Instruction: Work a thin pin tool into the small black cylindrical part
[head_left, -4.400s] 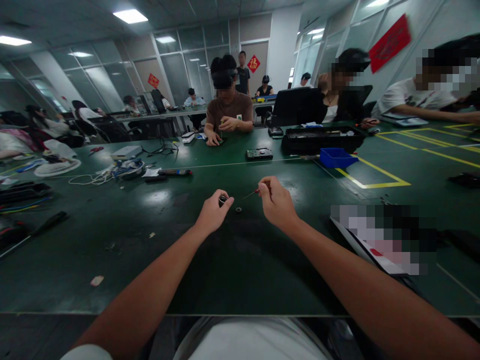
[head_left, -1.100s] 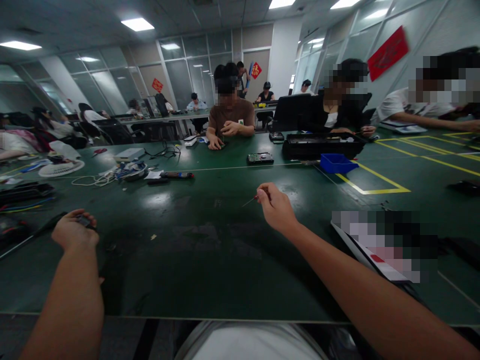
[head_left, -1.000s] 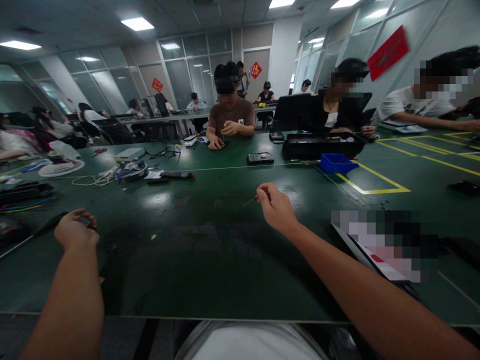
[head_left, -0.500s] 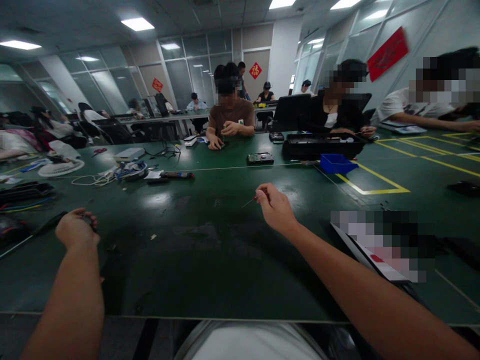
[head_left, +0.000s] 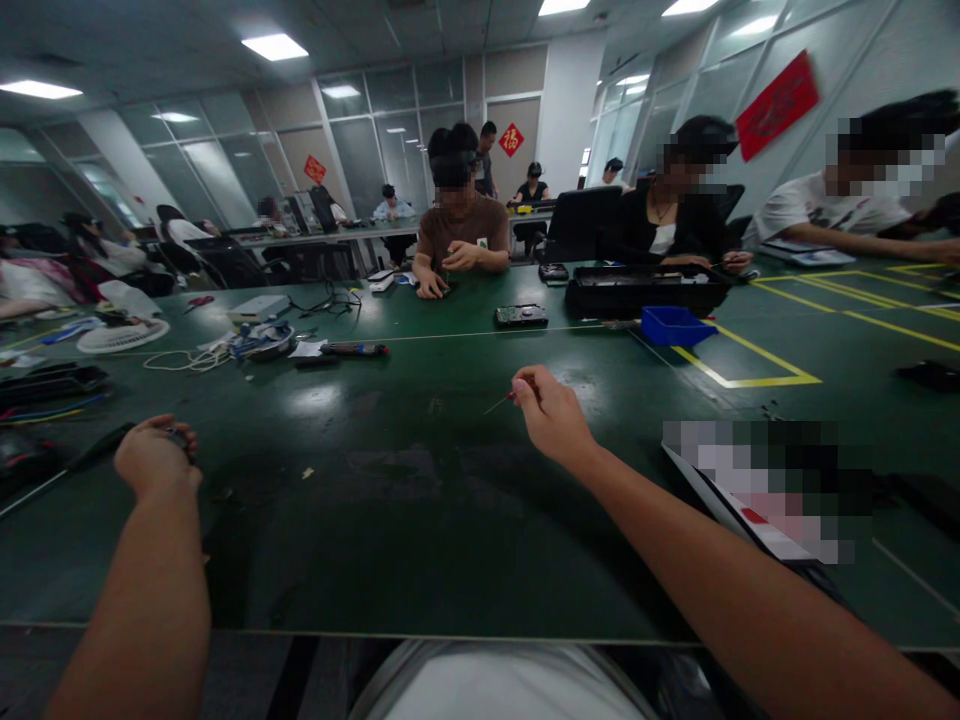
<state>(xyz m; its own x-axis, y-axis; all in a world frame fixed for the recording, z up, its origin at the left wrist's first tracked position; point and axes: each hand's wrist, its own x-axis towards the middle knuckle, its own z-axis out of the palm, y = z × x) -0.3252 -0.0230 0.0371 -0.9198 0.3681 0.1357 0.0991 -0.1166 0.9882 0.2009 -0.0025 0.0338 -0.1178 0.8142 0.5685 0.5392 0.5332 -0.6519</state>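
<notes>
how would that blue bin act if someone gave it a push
The blue bin would probably keep its shape, as its walls look smooth and moulded. It looks shallow and broad, so it should slide rather than tip. The green tabletop has a sheen, so it may slip easily.

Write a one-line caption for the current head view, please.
The right hand holds a thin red-handled tool above a green table; the left curls around a small dark object.

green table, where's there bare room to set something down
Bare: between left hand and right hand, toward the near edge, small scrap aside; also between right hand and blue bin. Crowded: far left, around white grille and cable bundle.
</notes>
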